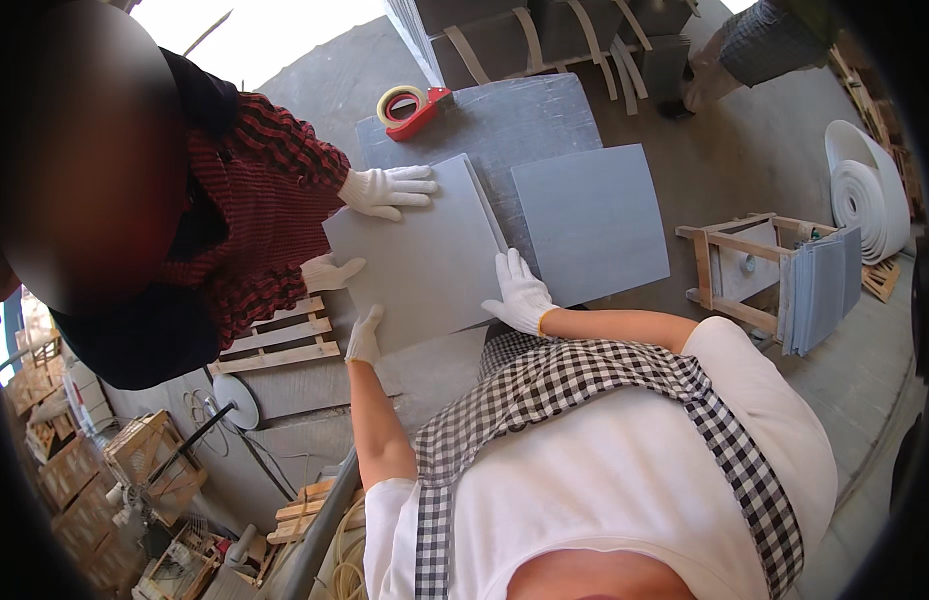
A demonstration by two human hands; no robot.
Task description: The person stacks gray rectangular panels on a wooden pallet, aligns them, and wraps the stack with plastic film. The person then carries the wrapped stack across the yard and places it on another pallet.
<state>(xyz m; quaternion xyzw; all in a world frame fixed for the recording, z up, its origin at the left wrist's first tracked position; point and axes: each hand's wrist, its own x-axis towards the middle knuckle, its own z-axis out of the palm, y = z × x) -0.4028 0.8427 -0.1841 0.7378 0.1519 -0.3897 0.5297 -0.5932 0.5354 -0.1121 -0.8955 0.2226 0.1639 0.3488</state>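
Note:
A stack of thin grey sheets (424, 255) lies on the table in front of me, its layers slightly fanned along the right edge. At its near left corner, my left hand (364, 337) in a white glove grips the edge; some of its fingers are hidden. My right hand (522, 294), also gloved, rests against the stack's right edge with fingers stretched out and thumb apart. A co-worker's gloved hand (389, 190) lies flat on the far left part of the top sheet. Their other gloved hand (331, 272) is by the left edge.
Another grey sheet (590, 222) lies to the right on the grey-topped table (539, 115). A red tape dispenser (414, 112) stands at the table's far side. Rightward are a wooden frame (729, 270) with grey sheets and a white foam roll (864, 195). A wooden pallet (284, 335) lies at left.

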